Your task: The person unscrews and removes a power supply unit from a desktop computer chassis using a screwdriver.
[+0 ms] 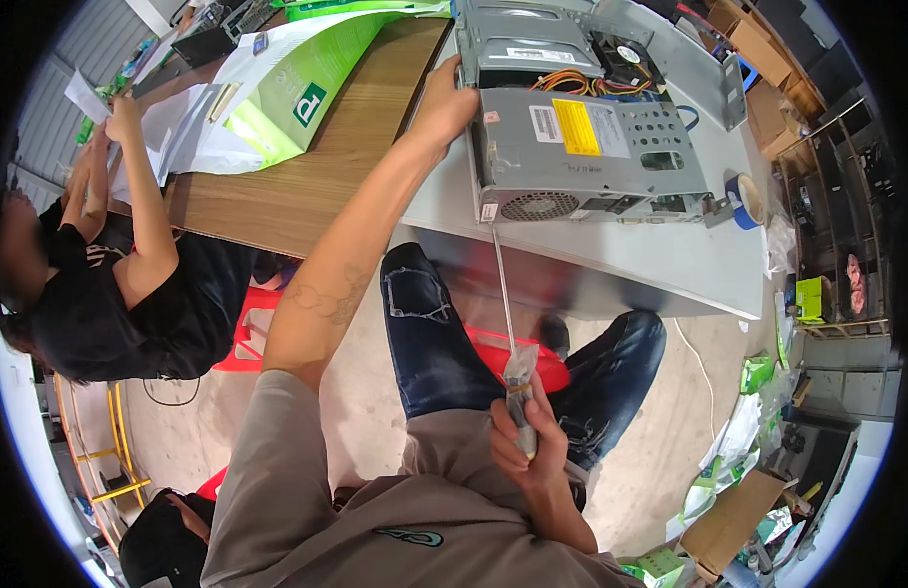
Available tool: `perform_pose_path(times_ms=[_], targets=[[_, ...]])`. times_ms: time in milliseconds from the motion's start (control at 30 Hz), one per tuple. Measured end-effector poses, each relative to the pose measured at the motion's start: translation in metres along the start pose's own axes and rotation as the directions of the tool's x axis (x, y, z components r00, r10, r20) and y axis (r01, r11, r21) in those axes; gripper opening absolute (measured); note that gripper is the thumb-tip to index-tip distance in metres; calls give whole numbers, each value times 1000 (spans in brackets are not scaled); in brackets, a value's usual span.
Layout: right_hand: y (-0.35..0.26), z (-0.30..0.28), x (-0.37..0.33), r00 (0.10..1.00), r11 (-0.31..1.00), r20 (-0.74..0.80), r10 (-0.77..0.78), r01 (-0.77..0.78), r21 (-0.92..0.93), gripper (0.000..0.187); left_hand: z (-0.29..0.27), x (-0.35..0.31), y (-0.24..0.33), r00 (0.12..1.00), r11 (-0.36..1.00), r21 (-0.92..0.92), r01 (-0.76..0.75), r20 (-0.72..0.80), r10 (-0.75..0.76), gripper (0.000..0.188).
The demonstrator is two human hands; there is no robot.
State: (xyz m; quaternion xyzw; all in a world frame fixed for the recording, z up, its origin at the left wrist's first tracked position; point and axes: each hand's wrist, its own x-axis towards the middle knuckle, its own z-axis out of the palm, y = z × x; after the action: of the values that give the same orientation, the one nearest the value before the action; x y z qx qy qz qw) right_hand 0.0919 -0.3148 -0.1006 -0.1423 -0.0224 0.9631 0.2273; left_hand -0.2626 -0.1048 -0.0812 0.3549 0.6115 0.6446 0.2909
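An opened grey metal computer case (611, 147) lies on the light grey table (660, 263), its fan grille side toward me. My left hand (446, 106) grips the left side of the case, with the fingertips partly hidden behind its edge. Low in front of my body, my right hand (530, 436) is closed around the handle of a long screwdriver (505, 294). That handle has clear plastic wrapped about it. The thin shaft points up and away, and its tip meets the near left corner of the case by the fan grille; a screw there is too small to make out.
Coloured cables (572, 82) show inside the case. A roll of tape (745, 201) stands at the table's right edge. Green and white plastic bags (297, 98) cover part of the brown table at left, where a co-worker (131, 294) handles papers. Boxes and bags line the floor at right.
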Motion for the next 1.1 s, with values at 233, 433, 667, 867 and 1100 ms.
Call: perform_pose_path(times_ms=[233, 433, 667, 867, 1100], targets=[[-7, -3, 2, 1000, 992, -17, 3, -5, -123, 51, 25, -7, -4, 986, 963, -263, -55, -166, 11, 72], [-7, -8, 4, 1000, 990, 6, 22, -21, -136, 51, 25, -7, -11, 980, 933, -337, -128, -189, 65, 73], [-6, -7, 4, 999, 994, 10, 32, -30, -102, 50, 28, -11, -7, 969, 915, -374, -155, -238, 67, 68], [-7, -7, 3, 999, 995, 35, 37, -34, -92, 48, 28, -11, -6, 972, 932, -336, -138, -228, 62, 69], [-8, -16, 3, 996, 992, 53, 72, -77, 98, 44, 28, -12, -3, 971, 922, -360, -144, -229, 62, 66]])
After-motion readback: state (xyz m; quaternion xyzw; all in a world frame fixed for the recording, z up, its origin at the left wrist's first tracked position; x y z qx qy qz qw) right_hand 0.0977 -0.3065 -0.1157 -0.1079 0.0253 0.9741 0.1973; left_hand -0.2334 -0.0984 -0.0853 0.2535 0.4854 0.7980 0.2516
